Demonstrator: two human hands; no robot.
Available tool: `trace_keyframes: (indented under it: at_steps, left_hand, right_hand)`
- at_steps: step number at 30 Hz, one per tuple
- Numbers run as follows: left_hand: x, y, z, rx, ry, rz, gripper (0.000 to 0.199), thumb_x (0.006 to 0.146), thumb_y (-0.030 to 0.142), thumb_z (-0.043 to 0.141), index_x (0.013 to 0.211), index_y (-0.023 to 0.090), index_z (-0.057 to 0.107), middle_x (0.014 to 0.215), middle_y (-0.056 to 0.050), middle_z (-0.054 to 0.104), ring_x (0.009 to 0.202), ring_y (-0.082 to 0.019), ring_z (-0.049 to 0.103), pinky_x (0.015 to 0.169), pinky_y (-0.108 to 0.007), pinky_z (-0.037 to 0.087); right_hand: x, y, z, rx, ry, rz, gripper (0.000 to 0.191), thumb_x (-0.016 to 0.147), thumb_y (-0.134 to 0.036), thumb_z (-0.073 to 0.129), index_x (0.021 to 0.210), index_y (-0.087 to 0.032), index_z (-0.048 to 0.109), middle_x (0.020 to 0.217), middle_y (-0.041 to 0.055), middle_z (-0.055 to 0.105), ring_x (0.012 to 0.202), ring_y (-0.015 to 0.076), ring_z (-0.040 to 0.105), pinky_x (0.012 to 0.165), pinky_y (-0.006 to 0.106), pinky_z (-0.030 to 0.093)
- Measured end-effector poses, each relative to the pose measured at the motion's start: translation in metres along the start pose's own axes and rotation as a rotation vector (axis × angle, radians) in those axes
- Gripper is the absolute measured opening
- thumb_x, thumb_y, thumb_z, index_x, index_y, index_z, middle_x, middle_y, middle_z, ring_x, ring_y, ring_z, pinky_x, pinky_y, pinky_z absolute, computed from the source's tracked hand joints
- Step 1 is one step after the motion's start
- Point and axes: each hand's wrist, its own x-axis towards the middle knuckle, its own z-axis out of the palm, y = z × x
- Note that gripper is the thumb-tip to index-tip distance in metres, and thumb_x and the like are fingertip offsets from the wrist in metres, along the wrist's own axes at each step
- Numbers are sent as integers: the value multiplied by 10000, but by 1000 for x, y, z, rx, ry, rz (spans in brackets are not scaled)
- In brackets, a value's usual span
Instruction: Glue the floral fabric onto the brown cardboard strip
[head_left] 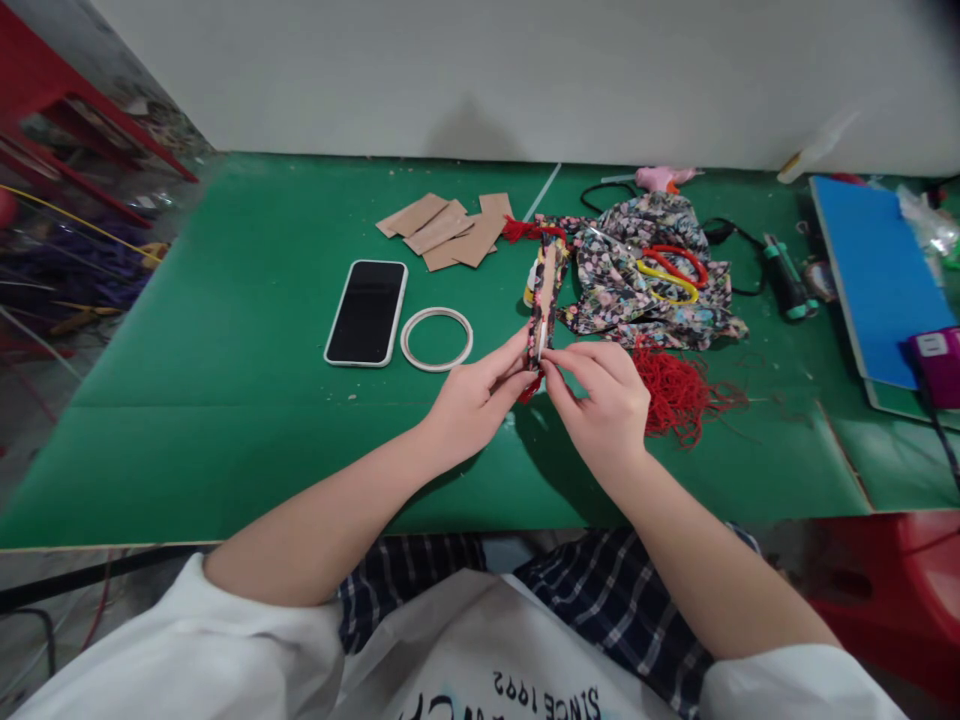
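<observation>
A narrow cardboard strip wrapped in dark floral fabric (548, 285) stands out from between my two hands, its brown cardboard showing along the middle. My left hand (476, 400) pinches its near end from the left. On the right side of the same end, my right hand (604, 395) has thumb and forefinger pressed together at the fabric edge, by a small white piece. Red thread shows below the fingers, and a red tassel (525, 230) lies by the strip's far end. Right of the strip is a heap of floral fabric (622, 270) with red-and-yellow-handled scissors (675, 275) on it.
Cardboard pieces (450, 230), a phone (366, 312) and a roll of tape (437, 339) lie left of my hands on the green table (247, 400). Red threads (679, 395) pile at right. Farther off are a pink glue gun (664, 178), a dark-green tool (789, 280) and a blue board (866, 280).
</observation>
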Motion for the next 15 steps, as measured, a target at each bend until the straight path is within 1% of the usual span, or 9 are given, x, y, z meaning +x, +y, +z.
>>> trace_keyframes:
  at_steps: [6,11,15]
  left_hand:
    - [0,-1,0,19,-7,-10,516,887,325,476,1383,244,357,902,-5,687,999,-197,625,855,-315,521]
    - [0,-1,-1,20,-7,-20,511,893,331,467,1385,258,350,862,3,681,867,-172,658,761,-274,542]
    - [0,1,-1,45,-4,-9,505,891,333,474,1378,245,367,840,3,684,815,-165,660,741,-266,538]
  right_hand:
    - [0,0,1,-84,5,-94,104,811,-171,574,850,-183,669,777,56,646,742,157,583,696,300,505]
    - [-1,1,2,-118,3,-162,89,798,-130,577,852,-159,643,773,56,663,747,155,587,718,284,504]
    - [-2,1,4,-143,-14,-179,73,810,-131,552,827,-173,610,758,43,659,747,156,581,725,283,499]
